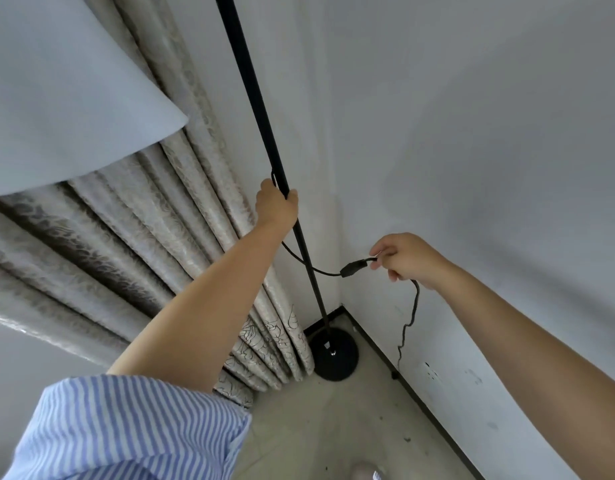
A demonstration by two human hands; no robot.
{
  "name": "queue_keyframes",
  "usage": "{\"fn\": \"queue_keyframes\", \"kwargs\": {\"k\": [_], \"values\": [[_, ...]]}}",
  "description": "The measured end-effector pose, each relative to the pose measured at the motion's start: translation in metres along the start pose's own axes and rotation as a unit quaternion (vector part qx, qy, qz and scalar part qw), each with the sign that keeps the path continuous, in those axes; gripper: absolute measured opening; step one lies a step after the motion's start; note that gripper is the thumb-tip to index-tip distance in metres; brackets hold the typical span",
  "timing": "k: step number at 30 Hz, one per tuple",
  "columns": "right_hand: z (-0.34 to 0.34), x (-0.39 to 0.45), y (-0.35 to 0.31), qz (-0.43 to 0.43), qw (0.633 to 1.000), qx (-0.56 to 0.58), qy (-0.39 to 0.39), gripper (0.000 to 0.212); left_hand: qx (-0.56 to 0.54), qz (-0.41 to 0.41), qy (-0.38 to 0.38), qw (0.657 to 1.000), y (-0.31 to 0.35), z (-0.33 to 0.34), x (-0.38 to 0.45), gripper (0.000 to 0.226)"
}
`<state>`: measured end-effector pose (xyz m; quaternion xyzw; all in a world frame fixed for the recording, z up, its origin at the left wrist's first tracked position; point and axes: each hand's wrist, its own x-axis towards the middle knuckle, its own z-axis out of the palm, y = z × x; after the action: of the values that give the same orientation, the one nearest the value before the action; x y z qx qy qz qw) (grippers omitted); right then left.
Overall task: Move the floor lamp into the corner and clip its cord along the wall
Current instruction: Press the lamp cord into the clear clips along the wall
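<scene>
A: Where does your floor lamp [261, 109] stand?

B: In the far corner. Its round black base [335, 356] sits on the floor [334, 427] where the two white walls meet, just right of the patterned curtain [153, 202]. The pale shade [56, 91] fills the upper left.

A: And your hands?

B: Your left hand [276, 206] has its fingers wrapped around the black pole, about midway up. Your right hand [408, 259] pinches the cord [408, 317] just beside its inline switch [353, 268], fingers closed on it near the right wall [507, 168].

A: How does the cord run?

B: From the pole it sags to the switch, passes through your right hand, then dangles in kinks toward the black skirting. A white socket [431, 374] sits low on that wall.
</scene>
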<state>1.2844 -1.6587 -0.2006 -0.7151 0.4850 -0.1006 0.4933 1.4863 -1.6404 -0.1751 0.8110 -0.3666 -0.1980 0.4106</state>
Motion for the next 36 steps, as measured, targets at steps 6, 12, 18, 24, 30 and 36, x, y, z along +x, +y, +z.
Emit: {"fn": "queue_keyframes", "kwargs": {"k": [6,12,18,24,30,36], "values": [[0.019,-0.058,0.029,0.014,0.999,0.05,0.008,0.03,0.099,-0.021,-0.083,0.991,-0.035,-0.002,-0.058,0.056],[0.064,-0.149,0.052,0.019,0.995,0.089,0.038,0.036,0.152,0.015,-0.226,0.962,-0.087,-0.012,-0.152,0.048],[0.117,-0.246,0.055,0.009,0.991,0.124,0.042,0.022,0.114,0.034,-0.273,0.955,-0.131,-0.044,-0.24,0.042],[0.151,-0.317,0.052,0.058,0.982,0.18,-0.023,0.018,0.112,0.104,-0.275,0.949,-0.123,-0.069,-0.304,0.05],[0.158,-0.35,0.056,0.054,0.983,0.121,-0.123,0.017,0.296,0.453,-0.192,0.819,-0.109,-0.07,-0.341,0.063],[0.131,-0.387,0.085,0.085,0.962,0.13,-0.225,0.024,0.431,0.508,-0.248,0.704,-0.101,-0.067,-0.347,0.026]]}}
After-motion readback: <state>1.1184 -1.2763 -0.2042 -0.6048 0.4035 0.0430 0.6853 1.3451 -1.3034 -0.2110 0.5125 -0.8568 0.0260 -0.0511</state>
